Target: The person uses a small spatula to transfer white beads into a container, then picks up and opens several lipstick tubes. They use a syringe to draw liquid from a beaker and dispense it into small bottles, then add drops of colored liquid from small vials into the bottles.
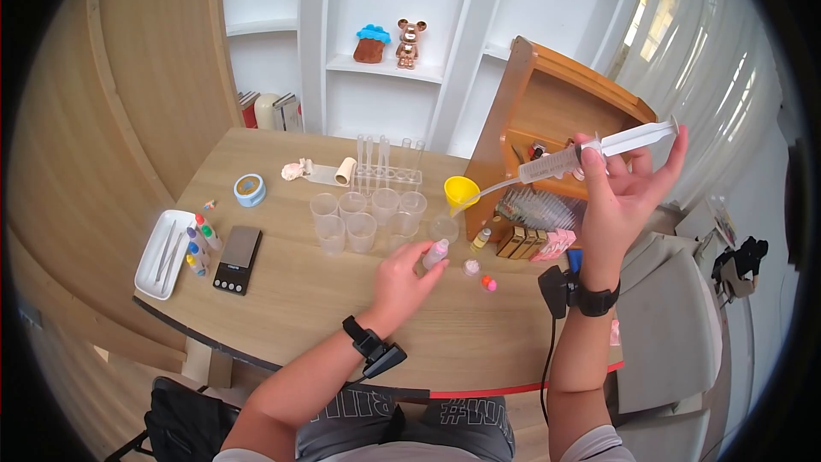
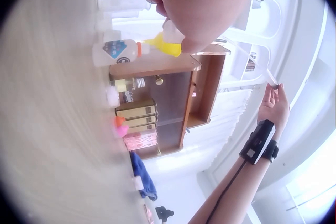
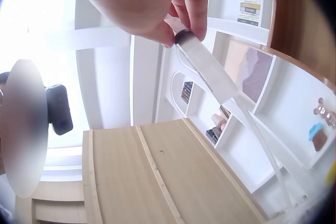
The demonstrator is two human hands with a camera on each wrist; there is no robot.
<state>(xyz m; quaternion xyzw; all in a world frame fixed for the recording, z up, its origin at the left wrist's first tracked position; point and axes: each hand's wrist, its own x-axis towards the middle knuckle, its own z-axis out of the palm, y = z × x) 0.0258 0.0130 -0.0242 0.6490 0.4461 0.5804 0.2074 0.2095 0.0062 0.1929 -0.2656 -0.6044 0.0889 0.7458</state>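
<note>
My right hand [image 1: 620,201] is raised above the right side of the table, gripping a large clear syringe [image 1: 547,164] at the top of its barrel. The white plunger is drawn far out. From the syringe tip a thin clear tube [image 1: 496,187] slopes down leftward past a yellow funnel [image 1: 462,192]; its lower end is hard to make out. In the left wrist view the funnel is beside a white glue bottle [image 2: 118,52] with an orange ring. Low over the table, my left hand [image 1: 402,284] pinches a small pinkish-white bottle [image 1: 436,254] between thumb and fingers.
Several clear plastic cups [image 1: 361,231] stand left of the funnel, before a test tube rack [image 1: 389,176]. Small boxes [image 1: 517,242] and a wooden cabinet [image 1: 505,103] are on the right. A black scale [image 1: 238,261], marker-like bottles [image 1: 197,257] and a white tray [image 1: 158,269] lie left.
</note>
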